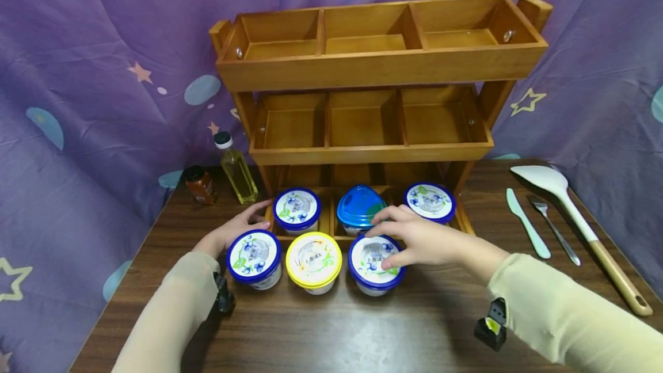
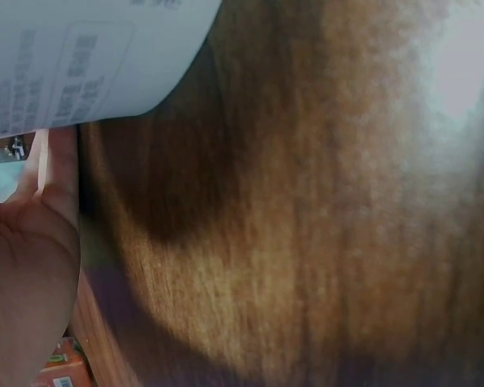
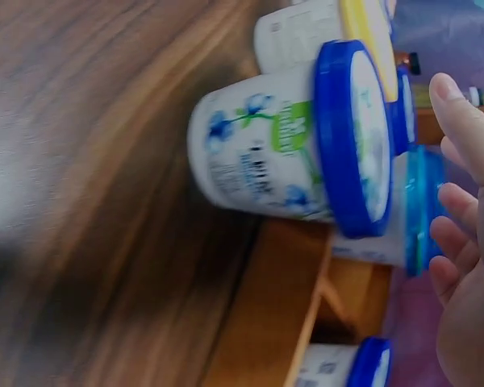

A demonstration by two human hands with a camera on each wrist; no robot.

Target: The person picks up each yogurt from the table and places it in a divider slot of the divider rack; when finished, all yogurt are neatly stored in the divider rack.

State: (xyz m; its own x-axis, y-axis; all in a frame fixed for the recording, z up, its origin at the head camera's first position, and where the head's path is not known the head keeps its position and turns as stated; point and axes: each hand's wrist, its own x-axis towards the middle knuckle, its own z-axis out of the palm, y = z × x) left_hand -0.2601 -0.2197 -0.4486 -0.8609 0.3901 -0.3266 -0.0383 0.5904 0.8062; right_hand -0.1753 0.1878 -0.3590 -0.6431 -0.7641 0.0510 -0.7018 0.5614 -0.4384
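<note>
My left hand (image 1: 234, 233) is at the left end of the wooden rack's (image 1: 373, 154) bottom shelf, fingers extended beside a blue-lidded tub (image 1: 297, 207) there. A second blue-lidded tub (image 1: 254, 253) stands in front of this hand and partly hides it. My right hand (image 1: 416, 239) hovers palm down over a third blue-lidded tub (image 1: 369, 258), fingers spread and loosely bent; a gap shows between them in the right wrist view. Between the two front tubs is a yellow-lidded tub (image 1: 313, 259). A blue-lidded triangular container (image 1: 359, 206) sits in the bottom shelf's middle compartment, beyond the right fingertips.
Another blue-lidded tub (image 1: 430, 202) is in the bottom shelf's right compartment. An oil bottle (image 1: 237, 171) and a small dark-capped jar (image 1: 200, 185) stand left of the rack. A knife (image 1: 527, 223), a fork (image 1: 555, 229) and a white-headed spatula (image 1: 575, 217) lie right.
</note>
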